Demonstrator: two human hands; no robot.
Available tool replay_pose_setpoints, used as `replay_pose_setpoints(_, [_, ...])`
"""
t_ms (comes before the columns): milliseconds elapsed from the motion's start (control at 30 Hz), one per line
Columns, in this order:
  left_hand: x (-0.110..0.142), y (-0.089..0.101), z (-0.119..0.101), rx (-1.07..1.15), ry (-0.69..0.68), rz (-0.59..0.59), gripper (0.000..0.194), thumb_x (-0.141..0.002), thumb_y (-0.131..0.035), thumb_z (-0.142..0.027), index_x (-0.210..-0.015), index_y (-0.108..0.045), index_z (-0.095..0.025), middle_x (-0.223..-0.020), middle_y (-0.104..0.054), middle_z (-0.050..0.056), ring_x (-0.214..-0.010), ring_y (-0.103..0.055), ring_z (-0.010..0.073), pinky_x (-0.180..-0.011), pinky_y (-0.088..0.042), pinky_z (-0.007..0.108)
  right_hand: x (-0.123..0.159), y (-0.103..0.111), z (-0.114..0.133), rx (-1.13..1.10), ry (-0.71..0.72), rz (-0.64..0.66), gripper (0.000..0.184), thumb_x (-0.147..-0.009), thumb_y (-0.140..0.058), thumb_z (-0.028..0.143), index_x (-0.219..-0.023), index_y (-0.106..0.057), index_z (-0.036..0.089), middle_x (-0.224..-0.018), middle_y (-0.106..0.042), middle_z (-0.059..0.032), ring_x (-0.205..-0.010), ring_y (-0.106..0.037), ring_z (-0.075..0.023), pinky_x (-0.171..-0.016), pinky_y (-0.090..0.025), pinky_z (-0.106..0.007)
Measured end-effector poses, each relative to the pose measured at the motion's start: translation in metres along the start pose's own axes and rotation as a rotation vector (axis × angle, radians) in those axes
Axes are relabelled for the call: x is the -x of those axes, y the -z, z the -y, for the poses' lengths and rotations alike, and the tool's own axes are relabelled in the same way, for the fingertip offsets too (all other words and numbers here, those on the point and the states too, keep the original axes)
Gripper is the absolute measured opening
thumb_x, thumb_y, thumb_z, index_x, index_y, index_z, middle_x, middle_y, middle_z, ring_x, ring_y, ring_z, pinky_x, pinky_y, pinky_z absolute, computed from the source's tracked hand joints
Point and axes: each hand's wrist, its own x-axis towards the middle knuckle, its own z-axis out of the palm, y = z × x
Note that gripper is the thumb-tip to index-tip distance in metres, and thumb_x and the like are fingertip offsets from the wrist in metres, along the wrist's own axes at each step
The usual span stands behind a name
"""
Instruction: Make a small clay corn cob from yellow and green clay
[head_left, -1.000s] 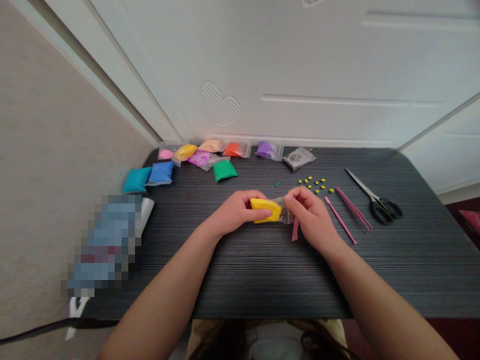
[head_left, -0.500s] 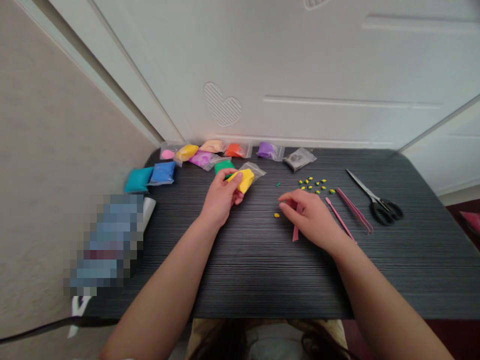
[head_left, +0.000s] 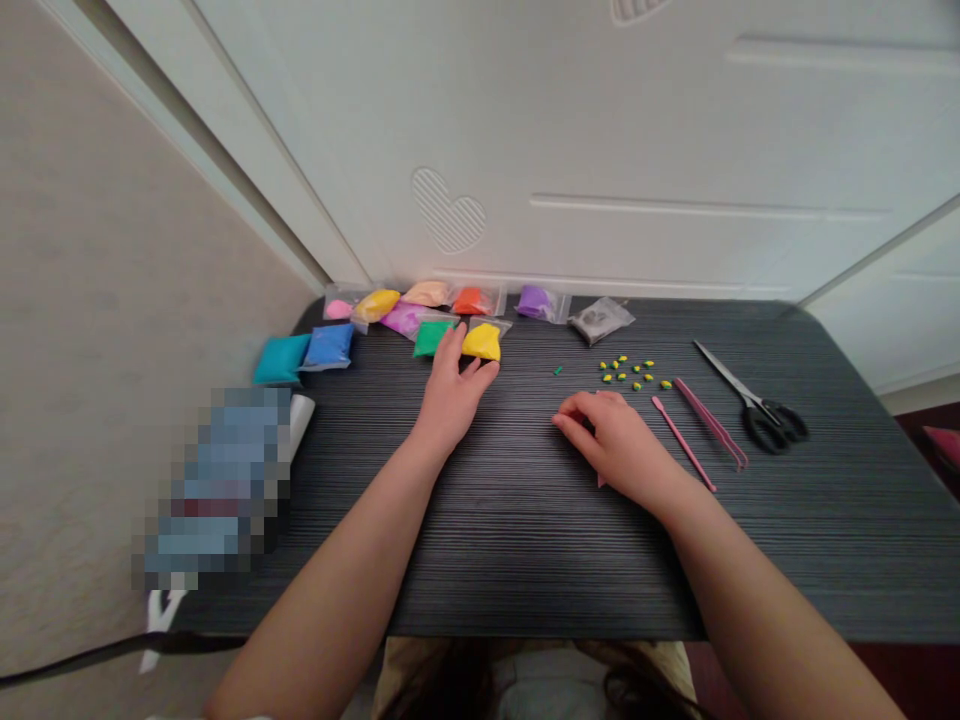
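Observation:
My left hand (head_left: 455, 392) is open, fingers spread beside a zip bag of yellow modelling clay (head_left: 482, 342) lying on the table. Its fingertips come up to a bag of green clay (head_left: 430, 338) and partly cover it. My right hand (head_left: 611, 435) rests low over the table, thumb and forefinger pressed together. Whatever is between those tips is hidden. Beneath this hand a pink strip-like tool (head_left: 600, 480) barely shows. Several tiny yellow-and-green clay pieces (head_left: 621, 377) lie beyond it, and a small green bit (head_left: 558, 371) sits to their left.
To the right lie a pink stick tool (head_left: 684, 445), pink tweezers (head_left: 709, 422) and black-handled scissors (head_left: 765, 408). More clay bags, including purple (head_left: 534, 301), grey (head_left: 600, 320), orange (head_left: 471, 300) and blue (head_left: 328, 345), line the back and left. A white panel (head_left: 675, 150) stands behind the dark table (head_left: 525, 560).
My left hand has let go of the yellow clay bag, which now lies beside the green one. My right fingertips have closed where a small yellow piece lay; that piece is out of sight.

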Motion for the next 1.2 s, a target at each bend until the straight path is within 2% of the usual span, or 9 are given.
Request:
replay_pose_setpoints(100, [0.000,0.002,0.003,-0.103,-0.082,0.016,0.062,-0.069,-0.060,-0.024,-0.126,-0.037,-0.028,-0.142,-0.016,0.004,-0.129,-0.024,0.0224,-0.100,-0.034,0.035,0.002,0.001,0.003,-0.091,-0.036,-0.021,0.008,-0.082,-0.047,0.025,-0.084,-0.055,0.022,-0.075,-0.061,0.0017,-0.072,-0.056,-0.0145,-0.070,-0.041,-0.030])
replay_pose_setpoints(300, [0.001,0.004,0.004,-0.197,-0.175,-0.038,0.053,-0.072,-0.057,-0.025,-0.122,-0.042,-0.027,-0.137,-0.026,0.006,-0.125,-0.031,0.0223,-0.098,-0.037,0.035,0.003,0.000,0.004,-0.207,-0.007,-0.078,0.024,-0.086,-0.037,0.021,-0.102,-0.055,0.024,-0.099,-0.060,-0.0020,-0.075,-0.058,-0.0129,-0.065,-0.045,-0.027])
replay_pose_setpoints(567, [0.003,0.003,-0.005,-0.206,-0.159,-0.087,0.036,-0.073,-0.055,-0.023,-0.109,-0.053,-0.023,-0.124,-0.044,0.006,-0.114,-0.045,0.0182,-0.091,-0.044,0.031,0.005,0.002,0.009,-0.203,-0.042,-0.074,0.018,-0.076,-0.056,0.038,-0.072,-0.053,0.021,-0.066,-0.056,0.0034,-0.060,-0.053,-0.0104,-0.062,-0.042,-0.025])
replay_pose_setpoints(733, [0.005,0.002,-0.015,-0.258,-0.098,-0.115,0.033,-0.072,-0.055,-0.020,-0.106,-0.055,-0.021,-0.118,-0.050,0.006,-0.109,-0.049,0.0175,-0.091,-0.043,0.031,0.005,0.000,0.007,-0.236,-0.017,-0.123,0.011,-0.079,-0.053,0.030,-0.084,-0.057,0.022,-0.081,-0.062,0.0008,-0.075,-0.058,-0.0126,-0.070,-0.043,-0.025])
replay_pose_setpoints(833, [0.005,0.002,-0.016,-0.269,-0.090,-0.122,0.033,-0.072,-0.055,-0.019,-0.105,-0.056,-0.019,-0.117,-0.051,0.006,-0.108,-0.049,0.0174,-0.092,-0.043,0.031,0.004,0.001,0.008,-0.256,0.014,-0.123,0.016,-0.084,-0.045,0.026,-0.092,-0.059,0.023,-0.092,-0.064,-0.0002,-0.085,-0.058,-0.0132,-0.074,-0.043,-0.026])
replay_pose_setpoints(933, [0.004,0.002,-0.017,-0.268,-0.092,-0.125,0.032,-0.073,-0.054,-0.019,-0.105,-0.056,-0.019,-0.115,-0.053,0.006,-0.108,-0.049,0.0172,-0.092,-0.042,0.030,0.005,0.004,0.011,-0.281,-0.016,-0.100,0.021,-0.087,-0.039,0.029,-0.086,-0.059,0.022,-0.078,-0.063,0.0012,-0.076,-0.059,-0.0124,-0.070,-0.044,-0.026])
replay_pose_setpoints(1033, [0.004,0.003,-0.018,-0.268,-0.094,-0.123,0.030,-0.073,-0.054,-0.019,-0.103,-0.056,-0.019,-0.113,-0.055,0.005,-0.107,-0.050,0.0173,-0.093,-0.041,0.031,0.007,0.005,0.013,-0.292,-0.057,-0.106,0.021,-0.082,-0.046,0.038,-0.074,-0.056,0.021,-0.067,-0.059,0.0028,-0.063,-0.058,-0.0116,-0.062,-0.044,-0.025])
replay_pose_setpoints(1133, [0.005,0.004,-0.017,-0.270,-0.102,-0.122,0.030,-0.073,-0.053,-0.020,-0.103,-0.056,-0.020,-0.111,-0.056,0.004,-0.104,-0.051,0.0172,-0.093,-0.040,0.032,0.007,0.004,0.011,-0.291,-0.058,-0.170,0.018,-0.075,-0.057,0.039,-0.074,-0.056,0.021,-0.069,-0.060,0.0020,-0.064,-0.058,-0.0129,-0.061,-0.045,-0.026])
replay_pose_setpoints(1200, [0.004,0.004,-0.016,-0.265,-0.106,-0.122,0.030,-0.073,-0.053,-0.021,-0.103,-0.056,-0.020,-0.110,-0.056,0.004,-0.103,-0.052,0.0169,-0.093,-0.039,0.032,0.007,0.003,0.009,-0.304,-0.029,-0.203,0.013,-0.077,-0.056,0.034,-0.082,-0.058,0.022,-0.079,-0.063,0.0003,-0.073,-0.060,-0.0145,-0.068,-0.046,-0.028])
